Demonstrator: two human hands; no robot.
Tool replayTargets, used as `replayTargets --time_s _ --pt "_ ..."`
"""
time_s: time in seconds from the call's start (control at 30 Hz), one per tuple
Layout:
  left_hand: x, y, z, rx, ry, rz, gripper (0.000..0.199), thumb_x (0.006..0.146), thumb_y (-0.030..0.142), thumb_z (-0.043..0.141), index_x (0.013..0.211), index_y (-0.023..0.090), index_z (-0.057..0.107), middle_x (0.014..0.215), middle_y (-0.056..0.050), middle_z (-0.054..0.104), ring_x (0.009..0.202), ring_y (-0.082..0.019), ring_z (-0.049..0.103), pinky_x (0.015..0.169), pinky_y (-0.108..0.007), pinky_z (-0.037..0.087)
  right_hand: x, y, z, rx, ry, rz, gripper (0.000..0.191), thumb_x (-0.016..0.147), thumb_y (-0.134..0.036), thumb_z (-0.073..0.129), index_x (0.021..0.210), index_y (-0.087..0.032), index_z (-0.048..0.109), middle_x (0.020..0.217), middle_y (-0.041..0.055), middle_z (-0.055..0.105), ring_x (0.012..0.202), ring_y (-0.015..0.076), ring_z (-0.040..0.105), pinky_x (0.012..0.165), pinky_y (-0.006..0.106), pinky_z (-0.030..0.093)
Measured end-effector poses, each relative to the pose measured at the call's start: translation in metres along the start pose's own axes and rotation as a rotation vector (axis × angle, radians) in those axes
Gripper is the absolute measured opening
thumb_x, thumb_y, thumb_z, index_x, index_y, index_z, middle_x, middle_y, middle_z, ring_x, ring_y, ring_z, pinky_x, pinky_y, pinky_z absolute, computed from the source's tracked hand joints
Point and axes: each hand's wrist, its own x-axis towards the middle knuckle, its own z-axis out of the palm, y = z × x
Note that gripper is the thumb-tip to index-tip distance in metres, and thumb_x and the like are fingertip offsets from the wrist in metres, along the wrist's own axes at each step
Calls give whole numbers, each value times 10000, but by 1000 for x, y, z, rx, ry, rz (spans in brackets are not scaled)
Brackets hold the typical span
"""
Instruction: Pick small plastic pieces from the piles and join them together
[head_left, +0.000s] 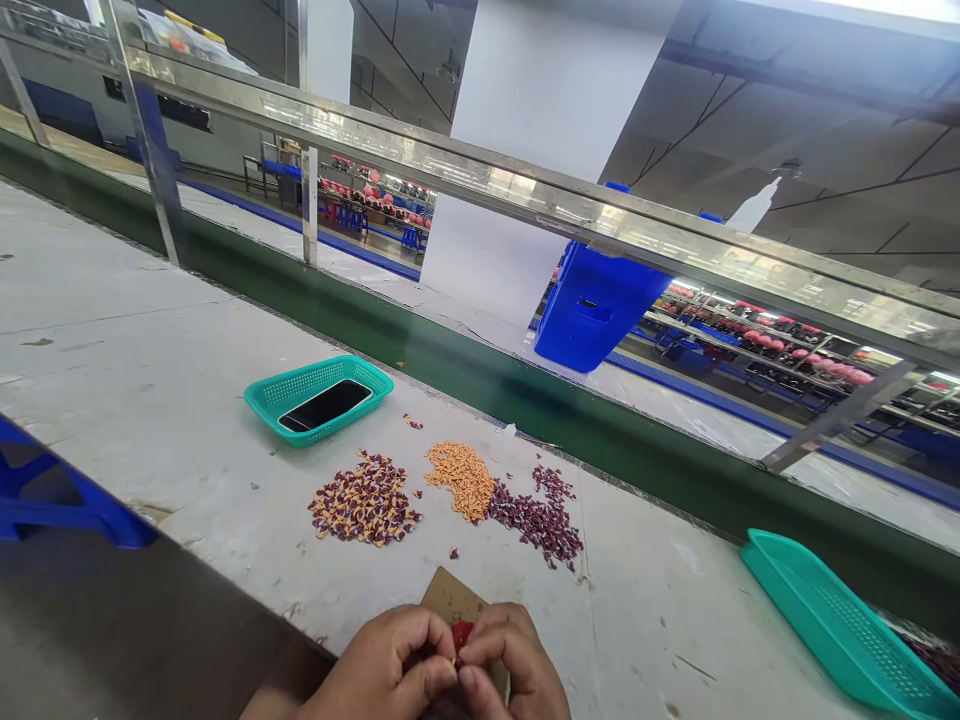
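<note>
My left hand (401, 655) and my right hand (517, 655) meet at the near edge of the table, thumbs and forefingers pinched together. A tiny tan-and-dark piece (456, 662) shows between the fingertips, mostly hidden. Beneath them lies a piece of brown cardboard (450, 592) with dark specks, and something red (462, 632) peeks out between the hands. Just beyond are a pile of two-tone maroon-and-tan pieces (364, 502), a pile of tan pieces (461, 478) and a pile of dark maroon pieces (536, 520).
Left of the piles, a green perforated basket (262, 400) holds a phone (326, 405). Another green basket (832, 610) is at right. Past the table's far edge runs a dark green strip (480, 365), with a metal rail (450, 170) and a blue crate (592, 310) beyond.
</note>
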Motion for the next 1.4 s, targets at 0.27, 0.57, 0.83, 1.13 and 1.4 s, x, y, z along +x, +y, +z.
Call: replayTargets --time_s 0.27,0.57,0.83,1.13,1.4 --pt "1 3 2 73 11 -20 170 724 342 537 642 194 520 619 27 512 616 -149 469 581 -236 380 2 5 -1 -62 -68 -89 137 790 -382 622 737 -281 698 690 40 614 691 214 548 670 355 417" --pt "24 21 -64 632 203 147 166 796 312 466 711 214 569 726 -4 627 689 -183 552 646 -258 387 30 22 -65 -519 -84 -6 201 736 -188 668 912 -279 701 917 63 691 898 266 569 831 412 389" --pt "42 41 -98 938 280 121 256 851 355 385 733 214 562 749 -15 619 707 -195 566 620 -261 374 64 40 -115 -880 -7 93 99 715 -156 620 700 -245 661 737 48 660 785 264 529 737 391 340" --pt "47 38 -90 862 207 111 228 866 300 399 742 216 570 767 -4 637 741 -184 575 649 -261 392 61 35 -107 -922 -53 70 151 782 -134 531 779 -218 657 822 52 664 840 258 534 791 415 338" --pt "26 36 -31 657 49 180 135 846 235 471 770 210 580 794 4 644 763 -159 581 700 -251 417 48 -20 -34 -441 -168 -224 113 778 -104 547 791 -208 591 759 17 648 762 168 574 716 287 427"
